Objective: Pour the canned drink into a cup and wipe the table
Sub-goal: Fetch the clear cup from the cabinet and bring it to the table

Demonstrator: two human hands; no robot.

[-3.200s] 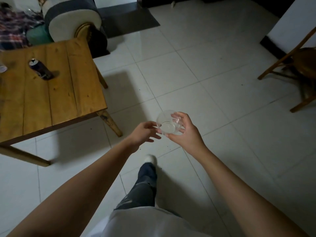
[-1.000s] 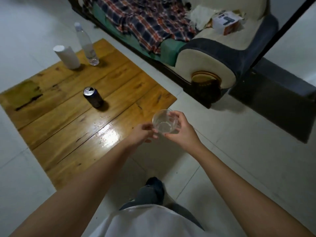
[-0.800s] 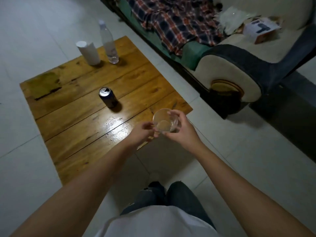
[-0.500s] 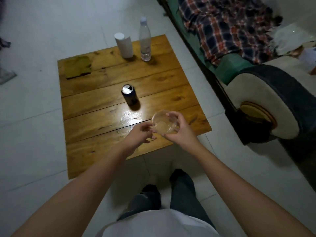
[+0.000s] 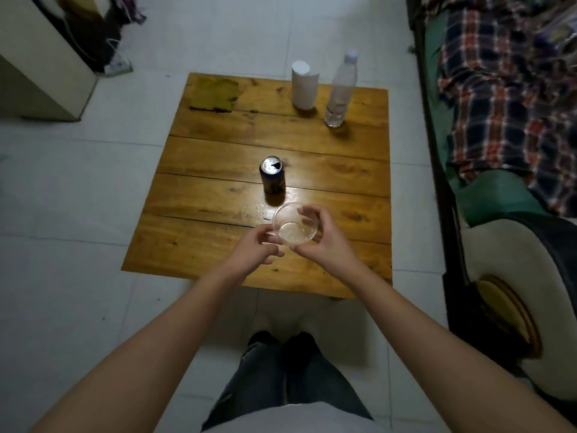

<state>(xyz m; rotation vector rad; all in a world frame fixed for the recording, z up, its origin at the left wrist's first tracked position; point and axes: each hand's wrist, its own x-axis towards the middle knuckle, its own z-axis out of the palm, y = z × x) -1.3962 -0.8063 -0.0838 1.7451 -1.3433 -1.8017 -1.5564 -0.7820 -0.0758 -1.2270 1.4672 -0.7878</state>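
I'm holding the empty cup (image 5: 295, 227) over the table (image 5: 343, 182) in my curled right hand (image 5: 324, 242), left hand (image 5: 254, 250) loose beside it, can (image 5: 272, 179) standing opened, nothing being poured or wiped yet.

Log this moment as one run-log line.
phase: cup carried above table | right hand: holds clear cup | left hand: fingertips at cup | can: upright, opened, on table | pour: not started

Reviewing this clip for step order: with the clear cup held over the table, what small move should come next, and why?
Probably set the clear cup down on the wooden table just in front of the can. The right hand grips the cup in the air, the left hand is at its side, and the can stands upright, already opened, untouched.
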